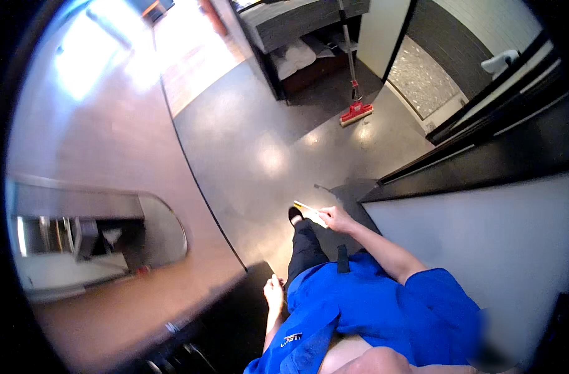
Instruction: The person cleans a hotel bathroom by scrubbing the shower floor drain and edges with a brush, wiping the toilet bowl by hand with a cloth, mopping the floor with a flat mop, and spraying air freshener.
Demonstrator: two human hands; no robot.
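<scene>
My right hand (336,219) grips the pale handle of a slim brush (307,207), whose yellowish head points out over the floor beside my black shoe (294,214). Down at my left side, my left hand (274,291) hangs with curled fingers by my dark trousers (308,250). Whether it holds anything small cannot be made out. Farther ahead, a red sponge mop (357,112) stands upright on the grey floor (237,140), its long pole leaning against a dark vanity counter (307,28).
On the left is a pinkish wall with a rounded mirror (165,229). Folded white towels (293,58) lie on the shelf under the counter. At right, a dark-framed door (480,145) borders a shower area with a pebbled floor (422,75). A dark cabinet (219,322) stands at lower left.
</scene>
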